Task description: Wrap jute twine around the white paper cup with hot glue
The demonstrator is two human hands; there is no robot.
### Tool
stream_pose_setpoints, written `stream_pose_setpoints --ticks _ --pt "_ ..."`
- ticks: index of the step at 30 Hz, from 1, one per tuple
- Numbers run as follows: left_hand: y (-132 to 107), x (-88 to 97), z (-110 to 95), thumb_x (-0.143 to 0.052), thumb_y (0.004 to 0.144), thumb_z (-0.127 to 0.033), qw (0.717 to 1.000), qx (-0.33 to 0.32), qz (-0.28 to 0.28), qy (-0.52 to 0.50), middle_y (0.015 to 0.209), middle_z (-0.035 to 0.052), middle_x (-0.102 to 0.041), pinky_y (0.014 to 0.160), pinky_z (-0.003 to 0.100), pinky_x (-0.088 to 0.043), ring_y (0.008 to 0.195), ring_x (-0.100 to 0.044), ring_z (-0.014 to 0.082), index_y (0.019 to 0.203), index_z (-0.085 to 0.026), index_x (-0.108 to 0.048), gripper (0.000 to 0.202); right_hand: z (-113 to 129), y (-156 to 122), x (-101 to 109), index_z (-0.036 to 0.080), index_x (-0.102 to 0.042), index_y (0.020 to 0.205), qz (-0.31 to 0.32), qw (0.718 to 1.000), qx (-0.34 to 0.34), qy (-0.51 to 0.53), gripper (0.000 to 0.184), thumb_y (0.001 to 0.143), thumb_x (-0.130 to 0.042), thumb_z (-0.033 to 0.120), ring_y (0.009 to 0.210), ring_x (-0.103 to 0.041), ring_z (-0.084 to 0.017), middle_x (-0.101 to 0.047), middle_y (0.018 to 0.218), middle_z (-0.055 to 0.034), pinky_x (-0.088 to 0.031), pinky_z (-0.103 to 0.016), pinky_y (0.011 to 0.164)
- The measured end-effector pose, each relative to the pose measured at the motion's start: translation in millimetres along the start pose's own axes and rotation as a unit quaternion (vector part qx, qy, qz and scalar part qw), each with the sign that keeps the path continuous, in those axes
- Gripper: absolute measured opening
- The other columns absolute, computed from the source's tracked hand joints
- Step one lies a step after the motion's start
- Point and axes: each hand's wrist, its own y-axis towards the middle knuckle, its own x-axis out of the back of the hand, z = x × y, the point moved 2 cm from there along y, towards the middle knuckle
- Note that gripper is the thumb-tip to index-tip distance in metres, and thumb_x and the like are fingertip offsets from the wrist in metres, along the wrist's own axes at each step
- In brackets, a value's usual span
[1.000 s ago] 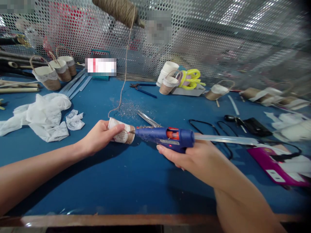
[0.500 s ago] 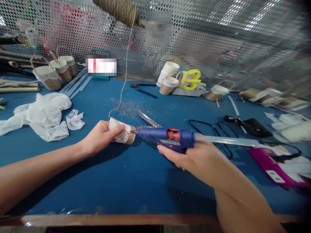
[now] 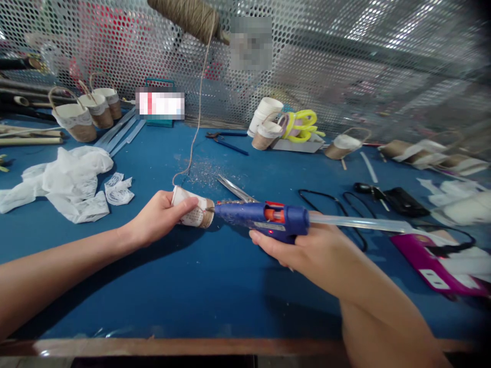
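My left hand (image 3: 163, 214) is closed round a small paper cup (image 3: 194, 218) lying on its side, its end at the right wrapped in brown twine. A strand of twine (image 3: 198, 112) runs from the cup up to a large spool (image 3: 186, 19). In my right hand (image 3: 303, 245) is a blue hot glue gun (image 3: 261, 217) with a clear glue stick (image 3: 356, 223) sticking out of its back and a red light lit. Its nozzle meets the cup at the twine-wrapped end; whether glue is coming out cannot be made out. Metal scissors (image 3: 236, 188) lie just behind the gun.
Blue-handled pliers (image 3: 228, 140) lie farther back. Several twine-wrapped cups with handles (image 3: 80, 125) stand at the left, behind white lace (image 3: 72, 179). Stacked white cups (image 3: 264, 115) and yellow-handled scissors (image 3: 303, 125) sit by the mesh wall. A purple power strip (image 3: 425, 266) and cables are at the right.
Almost nothing differs. The glue gun has shifted very slightly to the right, its nozzle still at the twine-wrapped end of the cup. Both hands keep their hold.
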Motion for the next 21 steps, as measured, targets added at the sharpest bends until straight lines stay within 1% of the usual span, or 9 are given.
stream_pose_setpoints --ticks 3,7,10,12,15,17,19,21 --pt "-0.3 -0.3 -0.6 -0.058 0.07 -0.039 1.0 0.001 -0.002 -0.006 0.068 0.0057 -0.07 0.058 0.025 -0.047 0.066 -0.063 0.0189 0.076 -0.011 -0.069 0.03 2.9 1.8 5.4 0.023 -0.068 0.074 -0.011 1.0 0.029 -0.002 0.04 0.076 -0.032 0.007 0.036 -0.034 -0.011 -0.032 0.033 0.0042 -0.029 -0.026 0.047" --pt "-0.7 -0.6 -1.6 -0.058 0.07 -0.038 1.0 -0.002 -0.005 -0.01 0.068 0.0053 -0.07 0.057 0.024 -0.047 0.064 -0.063 0.0182 0.075 -0.012 -0.069 0.029 4.3 4.1 8.6 0.022 -0.068 0.069 -0.009 0.999 0.037 -0.017 0.041 0.077 -0.03 0.01 0.034 -0.034 -0.01 -0.034 0.034 0.0038 -0.028 -0.025 0.044" --pt "-0.8 -0.6 -1.3 -0.057 0.071 -0.038 1.0 0.001 -0.006 0.0 0.067 0.005 -0.069 0.055 0.024 -0.046 0.063 -0.062 0.0178 0.074 -0.012 -0.068 0.029 3.6 4.1 6.5 0.022 -0.068 0.072 -0.016 0.998 0.049 -0.049 0.042 0.076 -0.029 0.007 0.035 -0.035 -0.011 -0.032 0.033 0.0043 -0.028 -0.026 0.046" --pt "-0.8 -0.6 -1.2 -0.057 0.071 -0.038 1.0 -0.001 -0.005 0.005 0.067 0.0052 -0.069 0.056 0.024 -0.046 0.065 -0.062 0.018 0.075 -0.011 -0.068 0.029 3.4 3.8 5.5 0.022 -0.068 0.075 -0.018 0.996 0.054 -0.066 0.042 0.074 -0.029 0.005 0.036 -0.038 -0.012 -0.034 0.033 0.0043 -0.029 -0.026 0.047" --pt "-0.9 -0.6 -1.1 -0.056 0.072 -0.038 1.0 -0.005 -0.003 0.009 0.068 0.0055 -0.069 0.058 0.024 -0.047 0.065 -0.062 0.0179 0.075 -0.011 -0.068 0.029 4.6 3.6 6.3 0.02 -0.068 0.074 -0.015 0.995 0.073 -0.071 0.041 0.077 -0.03 0.006 0.036 -0.038 -0.011 -0.035 0.034 0.0042 -0.029 -0.025 0.047" --pt "-0.9 -0.5 -0.8 -0.055 0.072 -0.039 1.0 -0.006 -0.001 0.013 0.069 0.0054 -0.069 0.058 0.024 -0.047 0.066 -0.062 0.0181 0.075 -0.011 -0.068 0.03 5.5 3.7 7.3 0.02 -0.068 0.072 -0.022 0.993 0.084 -0.074 0.04 0.079 -0.031 0.006 0.036 -0.037 -0.011 -0.033 0.033 0.0044 -0.03 -0.025 0.047" --pt "-0.9 -0.2 -0.3 -0.055 0.072 -0.04 1.0 -0.008 -0.003 0.02 0.07 0.0052 -0.07 0.059 0.024 -0.047 0.067 -0.062 0.0186 0.077 -0.011 -0.068 0.032 5.2 3.3 6.6 0.02 -0.068 0.073 -0.032 0.993 0.078 -0.077 0.042 0.079 -0.03 0.004 0.037 -0.039 -0.012 -0.033 0.033 0.0044 -0.03 -0.025 0.048" --pt "-1.0 0.0 0.4 -0.054 0.073 -0.041 1.0 -0.007 -0.004 0.028 0.072 0.0052 -0.07 0.061 0.025 -0.048 0.068 -0.063 0.0191 0.079 -0.01 -0.068 0.034 3.8 2.3 3.8 0.02 -0.067 0.073 -0.04 0.995 0.057 -0.072 0.042 0.078 -0.029 0.003 0.037 -0.04 -0.011 -0.035 0.034 0.0043 -0.03 -0.024 0.047"
